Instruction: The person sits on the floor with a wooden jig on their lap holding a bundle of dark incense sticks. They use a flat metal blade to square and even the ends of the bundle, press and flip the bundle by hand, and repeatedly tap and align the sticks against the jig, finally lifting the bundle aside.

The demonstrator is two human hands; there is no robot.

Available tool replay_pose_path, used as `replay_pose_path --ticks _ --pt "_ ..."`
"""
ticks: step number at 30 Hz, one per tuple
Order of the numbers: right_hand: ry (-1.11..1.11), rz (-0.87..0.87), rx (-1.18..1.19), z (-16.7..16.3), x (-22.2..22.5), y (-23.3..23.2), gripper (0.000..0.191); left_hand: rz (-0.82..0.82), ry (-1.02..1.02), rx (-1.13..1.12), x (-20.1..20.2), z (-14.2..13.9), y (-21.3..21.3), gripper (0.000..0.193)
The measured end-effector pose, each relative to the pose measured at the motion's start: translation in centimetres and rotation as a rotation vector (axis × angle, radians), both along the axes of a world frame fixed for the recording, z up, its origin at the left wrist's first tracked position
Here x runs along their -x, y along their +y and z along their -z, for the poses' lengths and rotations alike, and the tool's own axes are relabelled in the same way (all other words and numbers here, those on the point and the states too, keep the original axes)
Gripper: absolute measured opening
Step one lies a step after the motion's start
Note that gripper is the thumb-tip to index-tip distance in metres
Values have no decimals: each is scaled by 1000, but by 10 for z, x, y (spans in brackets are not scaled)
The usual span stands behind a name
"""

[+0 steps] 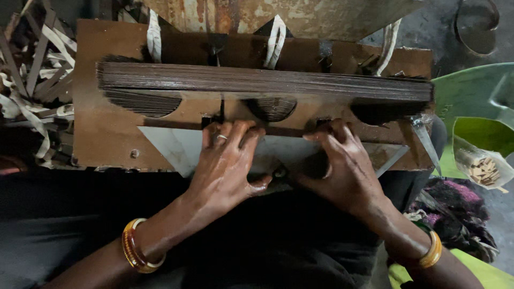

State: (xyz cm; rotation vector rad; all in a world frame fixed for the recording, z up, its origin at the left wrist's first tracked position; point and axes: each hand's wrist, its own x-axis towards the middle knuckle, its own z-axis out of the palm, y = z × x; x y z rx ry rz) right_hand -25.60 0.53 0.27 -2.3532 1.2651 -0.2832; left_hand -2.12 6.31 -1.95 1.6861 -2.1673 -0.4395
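Note:
A brown wooden frame (107,128) lies across my lap, with a long flat layer of thin dark sticks (257,80) spread along its upper part. More sticks show through rounded cut-outs (272,108) beneath it. My left hand (227,166), wearing a ring, rests palm down on the frame's lower middle, fingertips at the slot under the sticks. My right hand (342,168) lies beside it, fingers curled against the same edge. Both press on the frame; what lies under the fingers is hidden.
White cloth straps (276,40) loop over the frame's top by a rusty metal sheet (257,16). Pale strip scraps (37,69) pile at the left. At the right are a green plastic seat (476,91) and a clear bag of small wooden pieces (484,170).

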Motion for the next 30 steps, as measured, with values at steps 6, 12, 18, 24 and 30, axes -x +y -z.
replay_pose_path --ticks 6,12,18,24,30 --pt "-5 -11 -2 -5 -2 -3 77 -2 57 44 0 -4 -1 84" --pt "10 -11 251 -1 3 15 76 -19 104 -50 -7 -11 2 70" --pt "10 -14 522 4 29 16 66 224 -116 591 -27 -8 13 38" --pt "46 -34 514 26 42 -2 55 137 -267 558 -95 -21 19 28" --pt "78 -48 505 39 37 -10 44 -135 -198 587 -161 -51 11 20"
